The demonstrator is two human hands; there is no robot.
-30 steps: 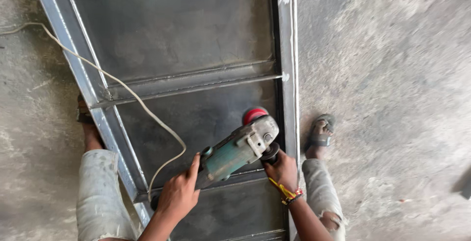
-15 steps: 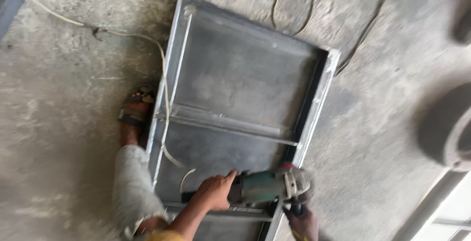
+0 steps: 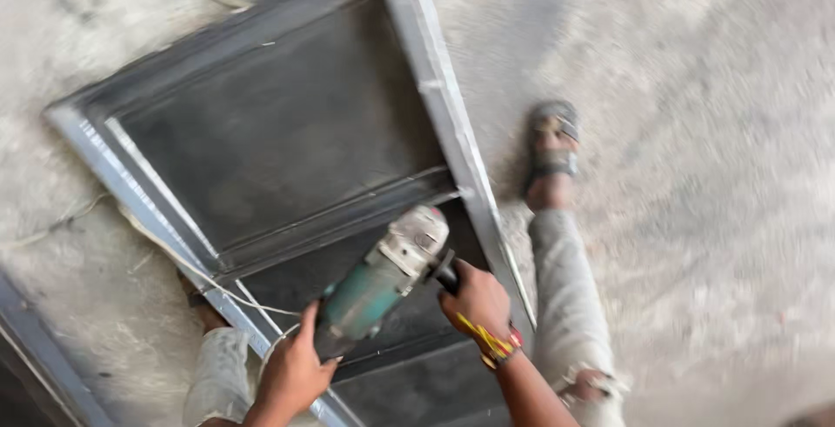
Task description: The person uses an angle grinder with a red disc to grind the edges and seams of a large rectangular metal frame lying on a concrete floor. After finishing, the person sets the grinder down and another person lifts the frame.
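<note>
Frame is motion-blurred, fine detail soft. Teal-bodied angle grinder with a grey metal head [image 3: 383,281] sits lower centre, tilted with the head toward upper right, over the dark steel sheet panel with a light metal frame [image 3: 261,140]. Panel lies flat on the grey concrete floor [image 3: 696,175] and fills the left and centre of the frame; a crossbar runs across it just above the grinder head.

Left hand [image 3: 291,373], bottom centre-left: fingers wrapped around the rear end of the grinder body, thumb up along it. Right hand [image 3: 477,301], lower centre: fist closed around the black side handle beside the grinder head. Yellow and red band [image 3: 491,342] on that wrist.

White power cord [image 3: 187,266] runs along the panel's left frame rail toward the grinder's tail. Can't tell whether the disc is touching the metal.

Right foot in a grey sandal [image 3: 552,144] stands on the floor just right of the panel's right rail, light trouser leg below it. Left knee at the bottom left, by the left rail.
</note>
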